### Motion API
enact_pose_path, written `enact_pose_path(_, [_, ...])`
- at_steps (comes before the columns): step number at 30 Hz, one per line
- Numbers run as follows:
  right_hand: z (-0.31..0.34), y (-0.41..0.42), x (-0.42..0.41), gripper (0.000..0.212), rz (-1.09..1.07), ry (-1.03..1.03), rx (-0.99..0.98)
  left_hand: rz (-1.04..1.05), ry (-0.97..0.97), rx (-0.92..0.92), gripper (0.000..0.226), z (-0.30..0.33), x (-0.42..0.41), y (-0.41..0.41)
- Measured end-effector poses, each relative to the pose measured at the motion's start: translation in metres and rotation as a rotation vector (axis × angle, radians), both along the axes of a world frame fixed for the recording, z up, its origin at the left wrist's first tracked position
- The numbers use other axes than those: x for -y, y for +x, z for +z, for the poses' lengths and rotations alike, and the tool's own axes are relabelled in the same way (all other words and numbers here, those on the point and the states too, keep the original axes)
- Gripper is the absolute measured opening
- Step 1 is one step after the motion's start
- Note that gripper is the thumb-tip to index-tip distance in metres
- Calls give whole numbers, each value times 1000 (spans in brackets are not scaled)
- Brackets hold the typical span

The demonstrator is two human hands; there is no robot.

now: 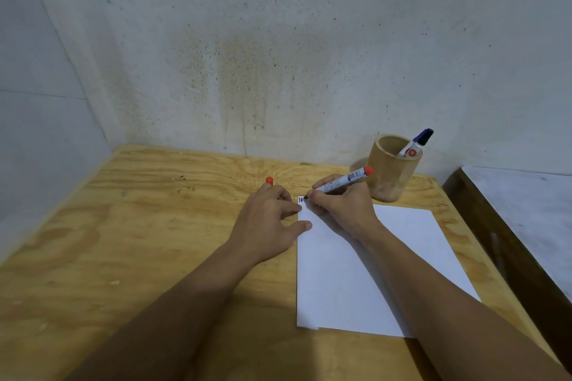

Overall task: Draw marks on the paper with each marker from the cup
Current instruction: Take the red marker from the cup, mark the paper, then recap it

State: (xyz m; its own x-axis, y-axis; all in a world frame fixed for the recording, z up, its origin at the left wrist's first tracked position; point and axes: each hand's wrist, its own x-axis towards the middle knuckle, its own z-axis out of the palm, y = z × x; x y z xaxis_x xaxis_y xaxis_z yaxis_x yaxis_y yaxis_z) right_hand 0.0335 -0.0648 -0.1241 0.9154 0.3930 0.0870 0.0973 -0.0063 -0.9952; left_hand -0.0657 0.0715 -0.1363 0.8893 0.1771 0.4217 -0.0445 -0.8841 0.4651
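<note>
Item one: plywood desk point(148, 244), pushed into a corner of stained pale walls point(278, 56).

Item two: white sheet of paper point(371, 281), lying flat on the desk's right half, its right side running close to the desk's right edge. At its far left corner, short dark marks point(301, 200).

Item three: my right hand point(343, 207), resting on the paper's far edge, fingers clamped on a marker with a red end point(343, 180). Its tip meets the paper just beside the dark marks; the barrel tilts up and away to the right, red end pointing toward the cup.

Item four: my left hand point(269, 219), palm down on the desk at the paper's left edge, thumb touching the sheet. Its fingers curl around a red marker cap point(269, 181), which pokes out beyond the fingertips.

Item five: wooden cup point(391, 167), upright near the desk's far right corner, just beyond the paper.

Item six: one blue-capped marker point(416, 144) standing in the cup, leaning on its right rim, cap upward.
</note>
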Motion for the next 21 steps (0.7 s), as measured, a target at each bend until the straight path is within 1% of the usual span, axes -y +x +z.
enact_pose_path(6, [-5,3,0,13,-2,14,1,9,5,9,42,0,0,-1])
enact_pose_path(10, [-7,5,0,13,-20,-55,56,14,5,-4,42,0,0,0])
enact_pose_path(14, [-6,5,0,9,-22,-78,63,18,6,-9,43,-1,-1,0])
enact_pose_path(21, [-9,7,1,9,-13,-128,79,14,-1,-8,43,0,0,0])
